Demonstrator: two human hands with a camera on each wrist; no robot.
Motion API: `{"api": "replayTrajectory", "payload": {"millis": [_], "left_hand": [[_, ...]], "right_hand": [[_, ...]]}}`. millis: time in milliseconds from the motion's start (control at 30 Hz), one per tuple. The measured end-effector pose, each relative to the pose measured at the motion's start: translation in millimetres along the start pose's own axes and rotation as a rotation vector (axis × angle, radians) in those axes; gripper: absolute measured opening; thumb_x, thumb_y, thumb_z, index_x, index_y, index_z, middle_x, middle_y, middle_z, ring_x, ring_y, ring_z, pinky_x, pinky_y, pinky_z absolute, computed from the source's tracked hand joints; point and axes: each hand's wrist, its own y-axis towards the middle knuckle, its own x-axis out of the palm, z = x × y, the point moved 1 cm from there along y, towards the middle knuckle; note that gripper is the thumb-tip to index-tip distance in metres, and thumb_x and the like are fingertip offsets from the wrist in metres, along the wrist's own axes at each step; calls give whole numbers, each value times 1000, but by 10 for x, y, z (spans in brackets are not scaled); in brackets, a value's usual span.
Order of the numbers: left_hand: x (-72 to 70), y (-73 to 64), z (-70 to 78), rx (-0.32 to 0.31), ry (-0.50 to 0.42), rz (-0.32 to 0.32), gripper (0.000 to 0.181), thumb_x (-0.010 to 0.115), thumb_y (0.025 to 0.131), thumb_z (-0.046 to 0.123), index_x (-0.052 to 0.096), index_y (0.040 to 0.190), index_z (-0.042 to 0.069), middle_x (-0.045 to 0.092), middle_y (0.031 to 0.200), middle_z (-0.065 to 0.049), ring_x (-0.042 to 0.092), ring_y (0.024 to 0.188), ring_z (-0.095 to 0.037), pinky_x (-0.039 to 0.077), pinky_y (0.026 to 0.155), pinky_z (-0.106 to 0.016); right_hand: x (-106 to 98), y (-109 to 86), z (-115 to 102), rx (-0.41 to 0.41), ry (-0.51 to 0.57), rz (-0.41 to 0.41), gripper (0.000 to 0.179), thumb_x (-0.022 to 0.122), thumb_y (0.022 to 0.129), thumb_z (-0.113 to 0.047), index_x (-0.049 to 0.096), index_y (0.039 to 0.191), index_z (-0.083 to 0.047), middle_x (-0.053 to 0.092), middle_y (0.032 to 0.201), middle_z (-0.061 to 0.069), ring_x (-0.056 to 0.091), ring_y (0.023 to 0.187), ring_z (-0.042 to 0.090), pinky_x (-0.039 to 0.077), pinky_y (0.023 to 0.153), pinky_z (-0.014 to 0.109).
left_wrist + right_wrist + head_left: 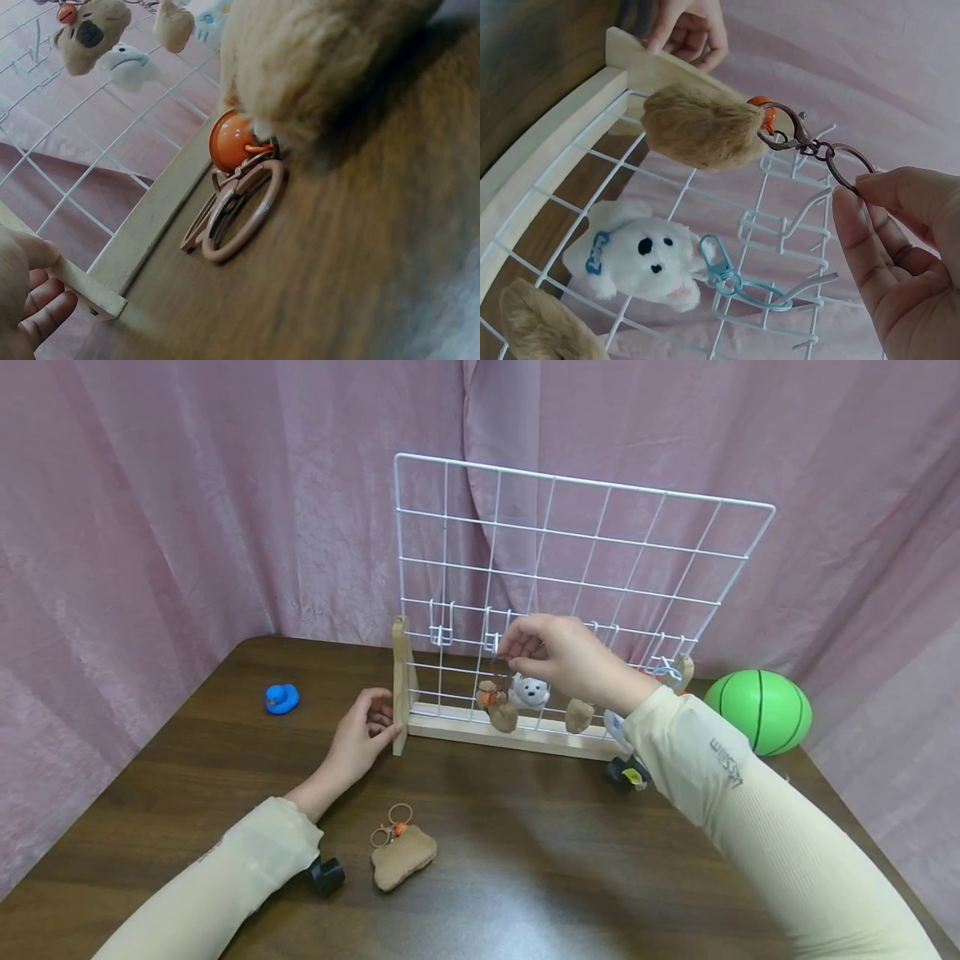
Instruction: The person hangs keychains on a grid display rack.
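Observation:
My right hand (555,647) pinches the bronze ring (844,169) of a brown plush keychain (701,127) between thumb and fingers. An orange bell (763,112) sits by its clasp, and the plush dangles in front of the white wire grid (552,477). Close to it, a white plush dog (637,251) hangs from a hook by a light-blue ring. At the grid's left end, my left hand (360,735) holds the wooden side support (401,685), thumb on the near side. Another brown plush keychain (403,857) with an orange bell lies on the table near my left forearm.
A further brown plush (579,716) hangs on the grid, with more charms partly hidden by my right sleeve. White hooks (441,635) line the grid's left part. A blue rubber duck (282,699) sits left; a green ball (765,710) rests right. Pink curtains (337,485) hang behind.

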Motion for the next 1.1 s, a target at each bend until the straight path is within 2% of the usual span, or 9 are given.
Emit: {"api": "replayTrajectory", "payload": {"millis": [467, 733, 1100], "left_hand": [[5, -3, -20, 14, 6, 13, 46, 68, 84, -5, 45, 123, -3, 59, 97, -21, 57, 83, -15, 50, 69, -11], [8, -3, -9, -8, 4, 5, 46, 69, 84, -5, 46, 124, -2, 60, 98, -22, 60, 86, -25, 52, 70, -15], [-2, 2, -15, -9, 0, -8, 46, 68, 85, -3, 46, 125, -1, 60, 99, -20, 59, 85, -20, 51, 70, -14]], "right_hand": [[22, 137, 68, 25, -53, 3, 15, 66, 88, -4, 65, 103, -5, 69, 95, 8, 64, 88, 18, 55, 84, 30], [56, 206, 89, 35, -56, -21, 15, 64, 88, -3, 65, 103, -3, 68, 95, 10, 63, 90, 21, 54, 86, 31], [99, 250, 111, 43, -72, -30, 15, 63, 88, -1, 65, 102, -3, 68, 94, 11, 63, 89, 21, 54, 85, 31]]}}
